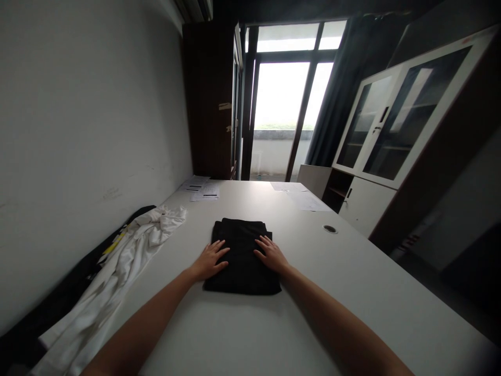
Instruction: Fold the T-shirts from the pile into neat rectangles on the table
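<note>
A black garment (243,256), folded into a flat, roughly rectangular bundle, lies in the middle of the white table (242,334). What kind of garment it is cannot be made out. My left hand (211,259) rests on its left edge with the fingers spread and pointing inward. On the right edge lies my right hand (271,254), its fingers also stretched out over the cloth. Neither hand grips anything. A few layers of the fold show at the far edge of the bundle.
Along the wall on the left, a crumpled white cloth (133,261) lies over dark fabric (74,277). Printed papers (205,190) are at the far left, more sheets (309,200) at the far right. A cable hole (330,229) pierces the tabletop. White cabinets (371,193) stand beyond the right edge.
</note>
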`<state>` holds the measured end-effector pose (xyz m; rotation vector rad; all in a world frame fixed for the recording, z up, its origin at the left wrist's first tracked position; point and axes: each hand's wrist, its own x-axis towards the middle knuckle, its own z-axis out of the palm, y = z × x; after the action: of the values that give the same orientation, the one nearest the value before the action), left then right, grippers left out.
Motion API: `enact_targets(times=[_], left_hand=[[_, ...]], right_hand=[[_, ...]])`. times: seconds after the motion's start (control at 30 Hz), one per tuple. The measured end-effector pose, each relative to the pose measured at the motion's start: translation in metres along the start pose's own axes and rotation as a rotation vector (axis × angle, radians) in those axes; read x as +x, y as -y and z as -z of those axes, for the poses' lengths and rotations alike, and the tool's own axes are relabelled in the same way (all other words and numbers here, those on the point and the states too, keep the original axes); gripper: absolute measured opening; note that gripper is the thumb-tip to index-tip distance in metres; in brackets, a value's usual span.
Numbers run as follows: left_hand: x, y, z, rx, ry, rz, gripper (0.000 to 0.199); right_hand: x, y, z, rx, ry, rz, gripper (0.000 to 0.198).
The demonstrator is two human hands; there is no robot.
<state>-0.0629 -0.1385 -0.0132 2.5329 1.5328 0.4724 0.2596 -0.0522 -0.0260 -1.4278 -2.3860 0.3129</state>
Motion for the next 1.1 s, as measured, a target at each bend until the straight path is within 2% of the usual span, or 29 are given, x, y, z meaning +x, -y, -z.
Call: enact_targets(times=[0.23, 1.1], left_hand=[[0.002, 0.008, -0.0036, 0.004, 0.021, 0.073, 0.059], [0.002, 0.0115, -0.0039, -0.011, 0.017, 0.058, 0.06]], right_hand=[[0.0004, 0.0009, 0.0014, -0.01, -0.007, 0.007, 0.062], [-0.001, 0.0043, 0.0041, -0.011, 0.015, -0.009, 0.062]])
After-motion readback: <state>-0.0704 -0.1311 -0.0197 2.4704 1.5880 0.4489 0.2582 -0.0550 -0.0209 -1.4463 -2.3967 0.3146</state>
